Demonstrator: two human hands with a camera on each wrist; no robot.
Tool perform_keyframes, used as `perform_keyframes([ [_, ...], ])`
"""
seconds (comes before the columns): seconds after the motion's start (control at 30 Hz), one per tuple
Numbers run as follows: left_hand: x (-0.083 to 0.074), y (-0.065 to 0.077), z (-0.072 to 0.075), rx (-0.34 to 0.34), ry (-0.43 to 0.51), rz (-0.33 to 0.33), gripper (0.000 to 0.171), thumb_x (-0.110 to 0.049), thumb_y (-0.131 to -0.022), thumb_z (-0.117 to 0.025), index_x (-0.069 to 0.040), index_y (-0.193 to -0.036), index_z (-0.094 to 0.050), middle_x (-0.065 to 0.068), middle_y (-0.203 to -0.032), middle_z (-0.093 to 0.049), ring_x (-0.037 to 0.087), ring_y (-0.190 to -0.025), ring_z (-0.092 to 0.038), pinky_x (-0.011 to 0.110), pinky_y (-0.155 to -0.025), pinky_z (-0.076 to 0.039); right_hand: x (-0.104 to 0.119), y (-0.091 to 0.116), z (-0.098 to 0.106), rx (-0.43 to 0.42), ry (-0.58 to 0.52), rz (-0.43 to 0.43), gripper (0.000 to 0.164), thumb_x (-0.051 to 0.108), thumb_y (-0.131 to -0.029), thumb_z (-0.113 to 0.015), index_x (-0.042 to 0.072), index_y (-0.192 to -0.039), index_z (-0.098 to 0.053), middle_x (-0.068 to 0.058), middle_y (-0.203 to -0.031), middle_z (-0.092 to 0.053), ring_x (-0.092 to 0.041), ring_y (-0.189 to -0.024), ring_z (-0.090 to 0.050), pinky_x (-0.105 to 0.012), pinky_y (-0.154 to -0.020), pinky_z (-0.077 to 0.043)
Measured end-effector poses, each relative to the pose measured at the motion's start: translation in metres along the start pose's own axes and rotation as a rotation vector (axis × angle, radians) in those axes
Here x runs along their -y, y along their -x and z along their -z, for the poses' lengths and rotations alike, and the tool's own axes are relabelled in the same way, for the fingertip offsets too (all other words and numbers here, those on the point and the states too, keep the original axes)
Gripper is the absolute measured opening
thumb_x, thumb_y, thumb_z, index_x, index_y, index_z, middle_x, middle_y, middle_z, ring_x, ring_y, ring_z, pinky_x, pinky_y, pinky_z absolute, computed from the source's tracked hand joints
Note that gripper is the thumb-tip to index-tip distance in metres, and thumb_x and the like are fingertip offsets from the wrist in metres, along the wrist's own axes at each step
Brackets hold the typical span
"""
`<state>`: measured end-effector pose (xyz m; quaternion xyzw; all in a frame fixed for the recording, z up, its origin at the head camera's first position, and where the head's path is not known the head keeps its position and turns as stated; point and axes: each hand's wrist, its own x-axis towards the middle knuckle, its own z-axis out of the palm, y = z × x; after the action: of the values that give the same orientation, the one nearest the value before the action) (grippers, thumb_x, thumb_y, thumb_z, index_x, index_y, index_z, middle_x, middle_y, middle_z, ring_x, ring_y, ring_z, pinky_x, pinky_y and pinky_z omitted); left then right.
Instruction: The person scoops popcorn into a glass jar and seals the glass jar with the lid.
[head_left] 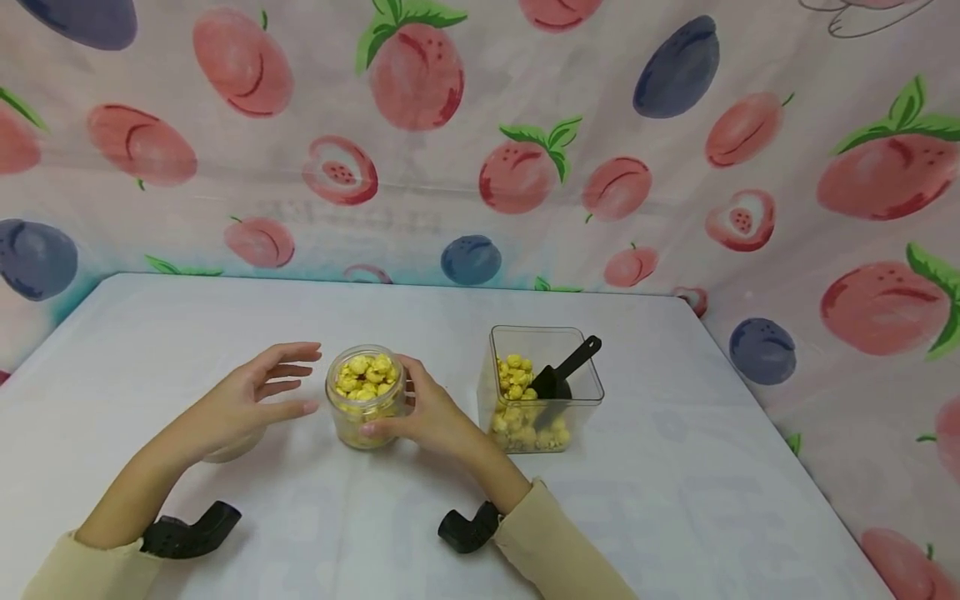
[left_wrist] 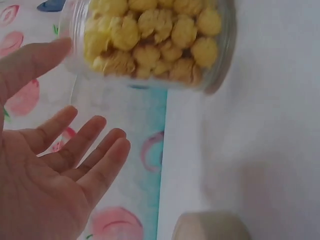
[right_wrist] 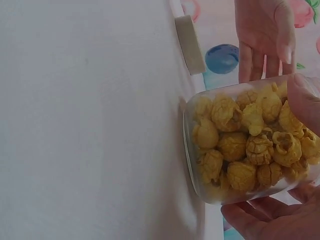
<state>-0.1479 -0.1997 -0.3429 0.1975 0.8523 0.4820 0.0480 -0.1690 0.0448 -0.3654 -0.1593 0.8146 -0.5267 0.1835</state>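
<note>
A round clear jar [head_left: 366, 417] full of yellow popcorn stands open-topped near the middle of the table. My right hand [head_left: 435, 417] grips it from the right, thumb in front and fingers round the far side. To the jar's left, my left hand [head_left: 251, 398] is spread with its fingers apart, holding nothing. In the left wrist view, that hand's thumb [left_wrist: 42, 57] overlaps the jar's rim; whether it touches cannot be told. Partly hidden beneath the left hand lies a beige round piece like a lid [head_left: 236, 448], seen edge-on in the right wrist view [right_wrist: 190, 45].
Right of the jar stands a clear square container [head_left: 540, 425], partly filled with popcorn. A black scoop [head_left: 570, 371] leans in it, handle over the rim. Behind the white table [head_left: 675, 500] hangs a fruit-print cloth [head_left: 420, 208]. Black wrist cameras [head_left: 191, 533] sit on both wrists.
</note>
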Motion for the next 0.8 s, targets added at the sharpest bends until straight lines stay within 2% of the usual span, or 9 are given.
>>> perform_keyframes([
  [0.13, 0.008, 0.002, 0.011, -0.031, -0.081, -0.033, 0.063, -0.015, -0.084, -0.069, -0.010, -0.139, -0.037, 0.015, -0.137, -0.044, -0.008, -0.115, -0.042, -0.001, -0.090, -0.035, 0.000, 0.000, 0.001, 0.003, 0.003, 0.006, 0.088, 0.024, -0.076, -0.078, 0.018, -0.145, -0.024, -0.003, -0.143, -0.039, -0.026, -0.128, -0.042, -0.041, -0.106, -0.039],
  [0.2, 0.012, 0.004, 0.017, -0.040, -0.112, -0.036, 0.066, -0.015, -0.083, -0.070, -0.009, -0.140, -0.038, 0.016, -0.138, -0.044, -0.015, -0.110, -0.039, -0.003, -0.089, -0.033, 0.000, 0.000, 0.001, 0.004, 0.003, 0.009, 0.088, 0.024, -0.076, -0.078, 0.018, -0.145, -0.024, -0.002, -0.143, -0.039, -0.026, -0.128, -0.042, -0.041, -0.106, -0.039],
  [0.27, 0.016, 0.007, 0.023, -0.040, -0.160, -0.023, 0.070, -0.017, -0.081, -0.072, -0.009, -0.141, -0.037, 0.017, -0.139, -0.042, -0.003, -0.116, -0.041, -0.003, -0.087, -0.032, -0.001, 0.000, 0.000, 0.004, 0.002, 0.011, 0.088, 0.024, -0.075, -0.078, 0.018, -0.145, -0.024, -0.002, -0.144, -0.038, -0.026, -0.129, -0.042, -0.042, -0.106, -0.039],
  [0.3, 0.017, 0.008, 0.025, -0.036, -0.175, -0.011, 0.072, -0.017, -0.080, -0.073, -0.009, -0.141, -0.036, 0.017, -0.140, -0.041, 0.006, -0.120, -0.042, 0.004, -0.094, -0.034, -0.001, 0.000, 0.000, 0.004, 0.003, 0.014, 0.088, 0.024, -0.075, -0.078, 0.019, -0.145, -0.024, -0.002, -0.144, -0.038, -0.027, -0.129, -0.041, -0.042, -0.106, -0.039],
  [0.4, 0.021, 0.011, 0.032, -0.013, -0.227, 0.040, 0.078, -0.019, -0.078, -0.075, -0.008, -0.143, -0.033, 0.019, -0.141, -0.037, 0.035, -0.122, -0.039, 0.035, -0.103, -0.038, 0.000, 0.001, 0.001, 0.001, 0.007, 0.015, 0.088, 0.024, -0.075, -0.079, 0.018, -0.145, -0.024, -0.002, -0.144, -0.038, -0.027, -0.129, -0.042, -0.043, -0.106, -0.038],
  [0.43, 0.023, 0.012, 0.034, -0.002, -0.244, 0.059, 0.079, -0.020, -0.077, -0.075, -0.007, -0.143, -0.032, 0.020, -0.140, -0.036, 0.042, -0.121, -0.037, 0.046, -0.102, -0.037, 0.000, 0.001, 0.001, 0.001, 0.007, 0.016, 0.088, 0.024, -0.075, -0.079, 0.018, -0.145, -0.025, -0.002, -0.144, -0.038, -0.027, -0.129, -0.042, -0.043, -0.106, -0.038],
  [0.5, 0.027, 0.013, 0.037, 0.021, -0.272, 0.107, 0.082, -0.023, -0.076, -0.076, -0.007, -0.143, -0.031, 0.022, -0.139, -0.035, 0.046, -0.121, -0.035, 0.063, -0.093, -0.035, 0.000, 0.001, 0.001, 0.001, 0.009, 0.018, 0.088, 0.024, -0.075, -0.079, 0.018, -0.145, -0.025, -0.002, -0.144, -0.039, -0.027, -0.129, -0.042, -0.043, -0.106, -0.038],
  [0.67, 0.041, 0.016, 0.043, 0.076, -0.367, 0.187, 0.085, -0.032, -0.074, -0.077, -0.009, -0.142, -0.032, 0.022, -0.134, -0.038, 0.046, -0.118, -0.036, 0.067, -0.085, -0.039, 0.001, 0.001, 0.001, 0.004, 0.012, 0.020, 0.088, 0.024, -0.075, -0.078, 0.018, -0.144, -0.025, -0.002, -0.143, -0.039, -0.027, -0.129, -0.041, -0.043, -0.106, -0.038],
  [0.8, 0.053, 0.018, 0.046, 0.108, -0.392, 0.190, 0.085, -0.029, -0.072, -0.079, -0.007, -0.141, -0.033, 0.022, -0.128, -0.040, 0.043, -0.114, -0.037, 0.059, -0.080, -0.042, 0.001, 0.001, 0.001, 0.002, 0.015, 0.022, 0.088, 0.024, -0.075, -0.078, 0.018, -0.144, -0.025, -0.002, -0.143, -0.039, -0.027, -0.128, -0.042, -0.042, -0.106, -0.038],
])
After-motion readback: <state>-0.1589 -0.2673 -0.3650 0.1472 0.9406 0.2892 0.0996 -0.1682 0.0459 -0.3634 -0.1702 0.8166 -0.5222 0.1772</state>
